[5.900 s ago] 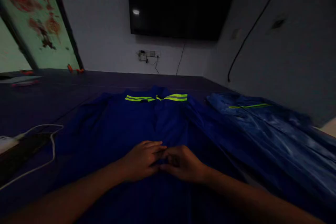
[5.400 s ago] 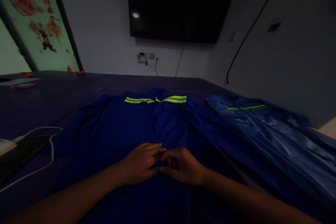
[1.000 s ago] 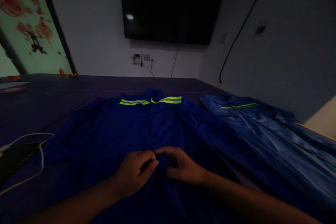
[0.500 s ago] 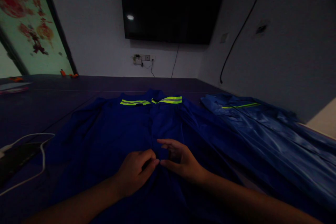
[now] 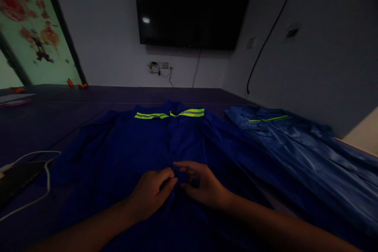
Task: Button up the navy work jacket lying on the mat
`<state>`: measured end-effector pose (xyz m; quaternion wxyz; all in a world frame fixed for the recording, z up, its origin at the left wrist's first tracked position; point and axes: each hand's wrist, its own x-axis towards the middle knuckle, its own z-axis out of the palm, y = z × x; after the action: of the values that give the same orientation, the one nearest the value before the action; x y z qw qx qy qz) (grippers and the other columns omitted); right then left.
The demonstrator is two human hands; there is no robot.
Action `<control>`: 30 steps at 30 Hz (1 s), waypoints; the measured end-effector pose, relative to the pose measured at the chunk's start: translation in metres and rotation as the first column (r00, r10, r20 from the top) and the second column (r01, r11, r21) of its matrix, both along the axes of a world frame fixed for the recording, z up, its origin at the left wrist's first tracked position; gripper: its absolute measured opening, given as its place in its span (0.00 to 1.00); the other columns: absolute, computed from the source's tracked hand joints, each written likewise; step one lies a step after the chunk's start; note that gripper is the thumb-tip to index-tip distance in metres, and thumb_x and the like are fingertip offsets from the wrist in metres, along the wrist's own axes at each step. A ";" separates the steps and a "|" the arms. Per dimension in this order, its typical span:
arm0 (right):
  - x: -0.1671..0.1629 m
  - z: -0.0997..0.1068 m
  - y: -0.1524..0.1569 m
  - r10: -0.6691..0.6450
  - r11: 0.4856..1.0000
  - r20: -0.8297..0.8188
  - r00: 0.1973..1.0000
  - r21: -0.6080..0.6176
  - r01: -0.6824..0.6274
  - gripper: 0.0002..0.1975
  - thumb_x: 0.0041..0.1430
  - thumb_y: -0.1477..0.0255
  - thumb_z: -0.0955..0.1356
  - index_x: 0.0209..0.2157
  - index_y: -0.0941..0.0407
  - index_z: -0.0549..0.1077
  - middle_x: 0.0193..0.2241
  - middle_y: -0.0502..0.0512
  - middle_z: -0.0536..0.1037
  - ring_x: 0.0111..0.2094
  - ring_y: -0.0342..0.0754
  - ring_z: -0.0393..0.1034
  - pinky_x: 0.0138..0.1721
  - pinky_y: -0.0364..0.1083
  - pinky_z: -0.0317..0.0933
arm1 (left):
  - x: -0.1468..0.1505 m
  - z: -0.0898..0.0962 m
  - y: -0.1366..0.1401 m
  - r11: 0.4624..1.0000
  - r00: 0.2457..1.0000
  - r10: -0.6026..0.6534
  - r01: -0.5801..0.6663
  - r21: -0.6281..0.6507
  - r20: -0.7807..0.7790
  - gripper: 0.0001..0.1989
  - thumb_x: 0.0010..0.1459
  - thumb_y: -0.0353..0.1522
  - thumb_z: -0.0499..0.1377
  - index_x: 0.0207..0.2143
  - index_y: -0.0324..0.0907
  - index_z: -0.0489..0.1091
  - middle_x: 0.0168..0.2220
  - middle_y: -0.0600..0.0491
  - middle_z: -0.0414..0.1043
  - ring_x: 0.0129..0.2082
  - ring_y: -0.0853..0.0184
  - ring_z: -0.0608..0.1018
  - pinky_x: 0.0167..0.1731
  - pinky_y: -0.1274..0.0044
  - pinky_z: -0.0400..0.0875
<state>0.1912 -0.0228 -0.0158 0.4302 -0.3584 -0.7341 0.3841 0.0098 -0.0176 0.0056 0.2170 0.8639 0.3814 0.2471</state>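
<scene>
A dark blue work jacket (image 5: pixel 141 141) with yellow-green and grey reflective strips across the chest is spread out, collar away from me. At the middle of its front, my left hand (image 5: pixel 155 189) is closed, thumb and fingertips pinching the cloth by the front opening. My right hand (image 5: pixel 203 185) is just to the right of it, low over the same opening. Its fingers are curved and its thumb stands apart from them, with nothing visible between. The dim light hides details of the buttons or fastening under the fingertips.
A second, lighter blue garment (image 5: pixel 283 138) lies to the right. On the left are a black device (image 5: pixel 20 181) and a white cable (image 5: pixel 49 177). Small orange objects (image 5: pixel 82 86) sit near the glass door. A large television (image 5: pixel 195 8) hangs on the wall ahead.
My right hand's fingers have lowered slightly and moved a little left, closer to the left fingertips. The left hand keeps its pinch in nearly the same place.
</scene>
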 end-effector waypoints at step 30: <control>0.004 -0.007 0.007 0.020 0.988 -0.105 0.994 -0.153 -0.036 0.21 0.46 0.72 0.71 0.45 0.54 0.70 0.36 0.54 0.72 0.30 0.41 0.65 0.29 0.40 0.62 | -0.002 0.003 0.000 0.993 0.993 -0.113 0.113 0.039 0.013 0.03 0.51 0.28 0.51 0.27 0.41 0.63 0.18 0.60 0.62 0.18 0.76 0.65 0.20 0.83 0.56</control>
<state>0.1949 -0.0156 -0.0224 0.4329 -0.3601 -0.6839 0.4639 0.0079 -0.0176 0.0087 0.2170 0.8862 0.3253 0.2484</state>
